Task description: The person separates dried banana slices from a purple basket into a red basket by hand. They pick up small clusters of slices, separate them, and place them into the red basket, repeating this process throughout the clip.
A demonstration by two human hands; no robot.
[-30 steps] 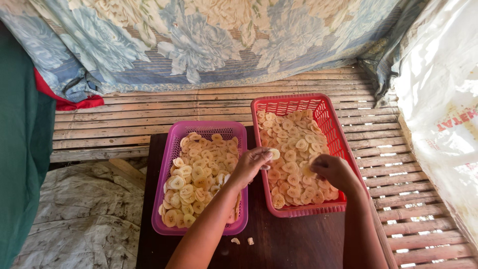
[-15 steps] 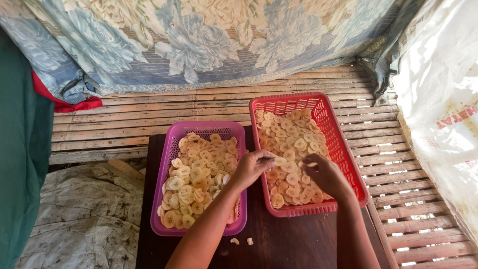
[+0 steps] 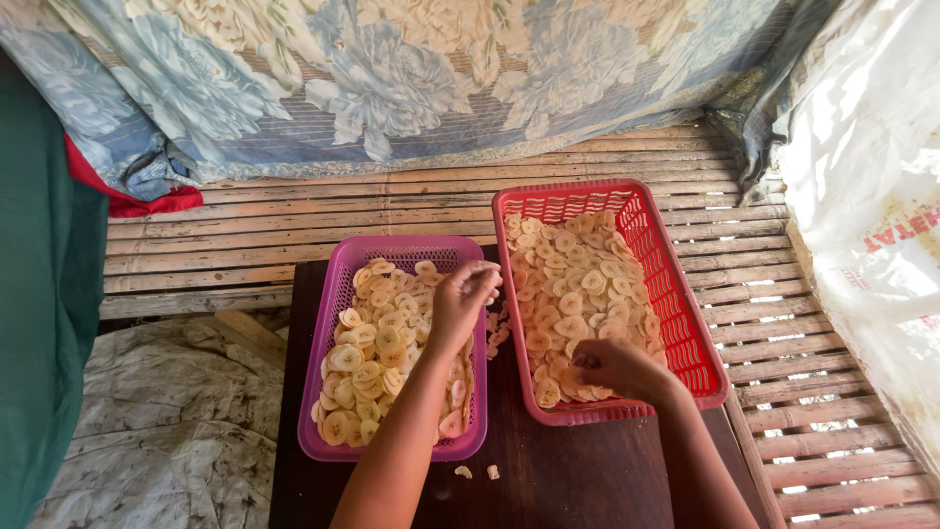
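Pale round banana chips (image 3: 573, 294) fill red basket (image 3: 676, 294).

Floral cloth (image 3: 392, 78) draped behind, slatted bamboo platform (image 3: 245, 235), white plastic sheet (image 3: 871, 196), grey tarp (image 3: 166, 421), green fabric (image 3: 39, 343)

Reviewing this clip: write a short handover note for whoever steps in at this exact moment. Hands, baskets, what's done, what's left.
Left hand: over the purple basket's right rim, fingers pinched; whether it holds a slice is unclear.
Right hand: down in the near end of the red basket, fingers curled on the banana slices.
Both baskets sit side by side on the dark table, each holding slices.
A few bits lie loose on the table.
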